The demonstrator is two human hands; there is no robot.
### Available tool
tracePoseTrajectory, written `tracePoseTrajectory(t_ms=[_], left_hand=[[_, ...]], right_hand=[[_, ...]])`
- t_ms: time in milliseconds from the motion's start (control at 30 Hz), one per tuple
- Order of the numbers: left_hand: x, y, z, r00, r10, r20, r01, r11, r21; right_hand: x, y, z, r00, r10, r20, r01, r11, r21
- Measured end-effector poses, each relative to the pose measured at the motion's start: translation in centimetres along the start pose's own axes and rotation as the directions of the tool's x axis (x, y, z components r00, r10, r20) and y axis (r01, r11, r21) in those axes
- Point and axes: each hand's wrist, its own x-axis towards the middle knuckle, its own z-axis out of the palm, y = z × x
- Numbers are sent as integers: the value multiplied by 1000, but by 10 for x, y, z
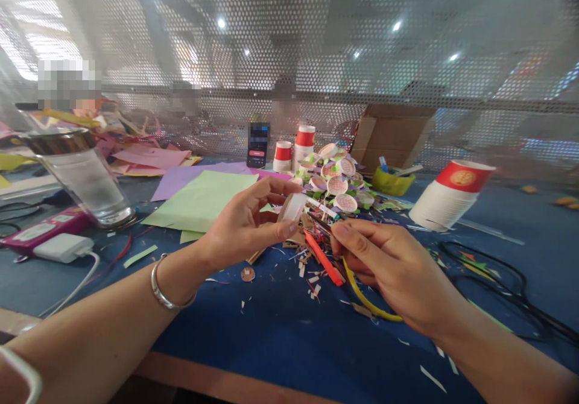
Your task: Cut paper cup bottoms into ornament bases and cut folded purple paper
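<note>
My left hand pinches a small whitish piece, which looks like the cut-off bottom of a paper cup. To its right, my right hand is closed around what look like scissors. Their dark blades point towards the white piece, and a yellow handle loop curves out below my fingers. An orange-red flat strip or tool lies between the hands among paper scraps. Just behind is a heap of round paper discs with green and purple bits. My fingers hide part of the scissors.
Stacked red-and-white paper cups lean at the right; more cups and a phone stand behind. Green paper sheets, a glass water bottle and a power strip lie left. Black cables run right.
</note>
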Motion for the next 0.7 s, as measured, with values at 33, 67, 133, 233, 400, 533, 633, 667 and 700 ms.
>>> tracePoseTrajectory(t_ms=[33,67,133,233,400,533,633,667,700], left_hand=[[0,0,0,1000,-10,11,10,1000,-12],[-1,-1,1,1000,-17,22,17,1000,-22],[-1,-2,1,999,-15,39,16,999,-29],[-1,-4,2,999,11,53,-11,1000,-12],[-1,-6,2,997,67,41,-67,998,20],[-1,-6,1,996,81,34,-81,997,9],[-1,-6,0,997,77,32,-77,997,-13],[-1,-6,0,997,68,30,-68,998,-15],[-1,-6,0,998,60,30,-59,998,-15]], right_hand=[[0,0,0,1000,2,2,-2,1000,1],[0,0,0,1000,5,3,-5,1000,0],[0,0,0,1000,10,4,-10,1000,-1],[0,0,0,1000,1,8,-1,1000,-3],[0,0,-1,1000,-8,20,8,1000,-3],[-1,1,-1,1000,-5,25,5,1000,9],[0,1,-1,1000,5,29,-6,1000,16],[0,1,-1,1000,8,28,-8,1000,16],[1,1,0,1000,10,28,-10,1000,16]])
